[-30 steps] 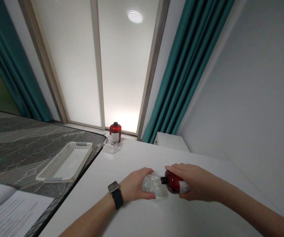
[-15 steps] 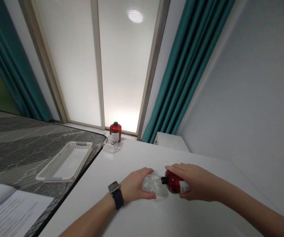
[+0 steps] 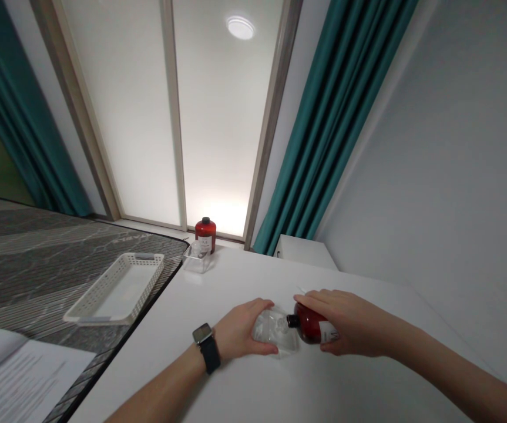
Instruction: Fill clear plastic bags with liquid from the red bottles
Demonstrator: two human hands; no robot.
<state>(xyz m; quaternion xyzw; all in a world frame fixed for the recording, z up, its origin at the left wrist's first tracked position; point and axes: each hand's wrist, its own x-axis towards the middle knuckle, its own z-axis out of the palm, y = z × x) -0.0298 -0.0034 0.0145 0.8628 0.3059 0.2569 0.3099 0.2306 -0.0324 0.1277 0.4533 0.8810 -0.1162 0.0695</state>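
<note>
My left hand (image 3: 245,330), below a dark wristwatch (image 3: 207,348), curls round the left side of a clear plastic container (image 3: 279,335) on the white table (image 3: 235,393). My right hand (image 3: 345,323) grips a dark red bottle (image 3: 306,323) with a white label, tipped on its side. The bottle's black neck (image 3: 293,321) points left over the clear container, close to a small clear round piece inside it. Whether liquid flows from the neck is too small to make out. Part of the bottle's body is hidden behind my right fingers.
At the table's far edge stand another red bottle (image 3: 205,235) with a black cap and a clear box (image 3: 197,258) holding something clear. Left on a grey patterned surface lie a white basket (image 3: 72,315) and an open booklet (image 3: 28,376). A white cabinet (image 3: 306,252) stands behind the table.
Almost nothing differs. Both hands, the tipped bottle and the clear container keep their places; the whole view has shifted very slightly.
</note>
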